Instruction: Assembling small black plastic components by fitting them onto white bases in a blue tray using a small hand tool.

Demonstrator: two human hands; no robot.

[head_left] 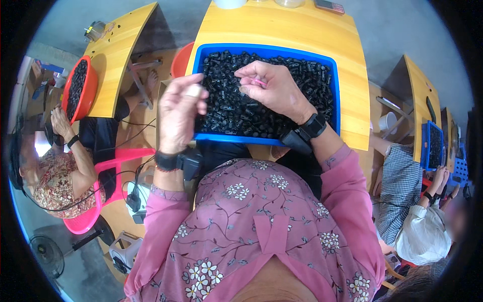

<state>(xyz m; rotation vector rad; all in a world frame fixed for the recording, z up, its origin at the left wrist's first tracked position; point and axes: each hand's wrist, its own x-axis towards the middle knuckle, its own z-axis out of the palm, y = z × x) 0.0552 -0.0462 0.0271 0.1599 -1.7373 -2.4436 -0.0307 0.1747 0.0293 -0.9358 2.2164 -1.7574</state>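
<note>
My left hand (180, 113) is raised beside the left edge of a blue tray (266, 141). Its fingers are curled with the thumb against them, and whatever they may hold is too small or hidden to make out. Over the middle of the tray, my right hand (282, 93) pinches a small pink object (258, 82) between thumb and fingers; most of it is hidden in the grip. Many small black cylindrical plastic parts (236, 113) fill the tray beneath both hands.
The tray sits on a yellow wooden table (282, 30). A calculator-like device (329, 6) lies at its far edge. To the left, a person (65, 166) sits by a red basin (90, 90) of black parts. At right, another person (422, 231) works at a blue tray (425, 146).
</note>
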